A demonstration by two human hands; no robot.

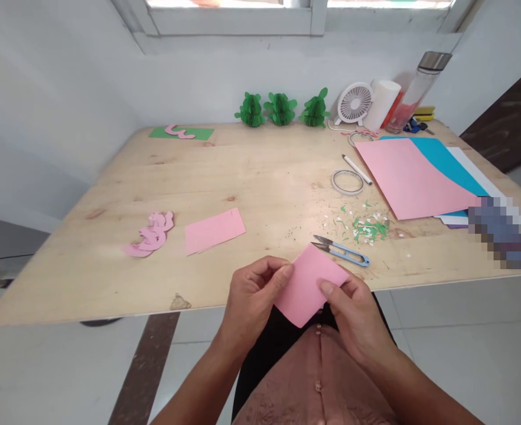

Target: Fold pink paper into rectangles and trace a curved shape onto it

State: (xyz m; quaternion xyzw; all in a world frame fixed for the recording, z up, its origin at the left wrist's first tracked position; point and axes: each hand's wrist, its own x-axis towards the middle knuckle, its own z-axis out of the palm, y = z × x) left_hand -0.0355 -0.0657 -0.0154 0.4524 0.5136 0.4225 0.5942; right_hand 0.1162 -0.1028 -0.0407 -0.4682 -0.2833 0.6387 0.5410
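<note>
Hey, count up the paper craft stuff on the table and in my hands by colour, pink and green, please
Pink: 5 – folded piece held by left hand and right hand, small rectangle, pile of cutouts, big sheet, squiggle
Green: 4 – three honeycomb plants, one flat sheet
Total: 9
</note>
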